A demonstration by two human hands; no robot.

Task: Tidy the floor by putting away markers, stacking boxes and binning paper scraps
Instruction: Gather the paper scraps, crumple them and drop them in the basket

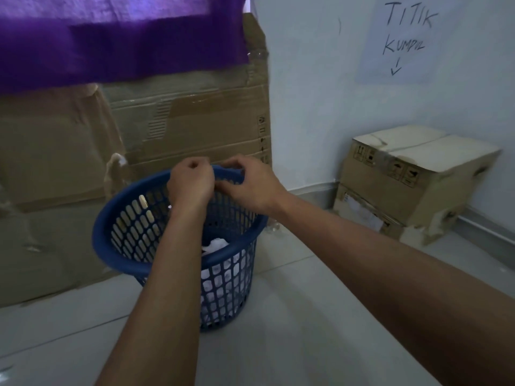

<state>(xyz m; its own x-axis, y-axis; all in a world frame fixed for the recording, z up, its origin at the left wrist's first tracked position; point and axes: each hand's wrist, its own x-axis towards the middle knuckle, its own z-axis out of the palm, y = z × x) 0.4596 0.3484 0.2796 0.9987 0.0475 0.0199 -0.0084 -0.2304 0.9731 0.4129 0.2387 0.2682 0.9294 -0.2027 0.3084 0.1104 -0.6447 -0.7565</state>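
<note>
Both hands meet over the far rim of the blue basket [117,260], which stands on the pale tiled floor [292,335] at centre, close to a large flattened cardboard sheet [189,126] leaning behind it. The left hand [191,183] is balled up with fingers curled tight. The right hand [250,185] is just beside it, fingers bent inward, thumb and forefinger nearly touching the left. Whether either pinches anything cannot be told. Crumpled white paper scraps [214,245] lie in the basket. Two stacked boxes [412,185] sit far right against the wall, under a handwritten sign [401,40]. A purple cloth [111,37] hangs top left.
</note>
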